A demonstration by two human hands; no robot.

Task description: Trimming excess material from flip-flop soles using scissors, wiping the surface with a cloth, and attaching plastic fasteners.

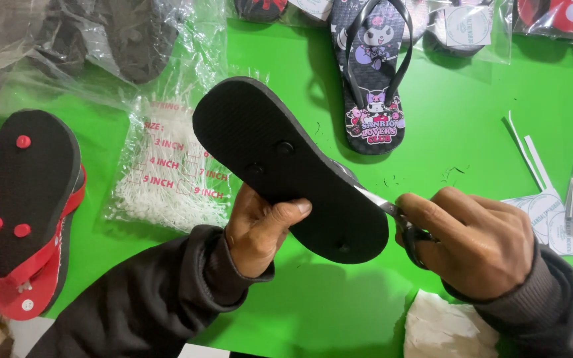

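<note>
**Green bench, black sandal held sole-up, scissors at its edge**

Bright green tabletop point(472, 139), smooth and matte, crowded round the edges. Far left: red-and-black sandals point(24, 212) stacked sole-up, red strap plugs showing through black foam. Top left: crinkled clear plastic bags point(67, 46) over dark soles. Left of centre: clear bag of white tag pins point(167, 172), fine and bristly, red lettering on the film. Top centre: printed flip-flop point(373, 79) lying flat, glossy black strap, cartoon artwork on the footbed. Right edge: round white stickers on backing sheets point(555, 219), thin white paper strips point(525, 149) just above. Bottom right: lumpy white wad point(442, 328). Small dark trimmings scattered on the green near centre.

Mid-frame, lifted above the table: black sandal point(286, 166), underside up, finely textured foam, three plug dimples, toe up-left, heel down-right. Left hand point(260, 232) clamped on its near edge, thumb across the sole. Right hand point(475, 242) closed round scissors point(392, 215), metal blades touching the sandal's right edge near the heel; handles mostly hidden by fingers. Dark sleeves on both arms.
</note>
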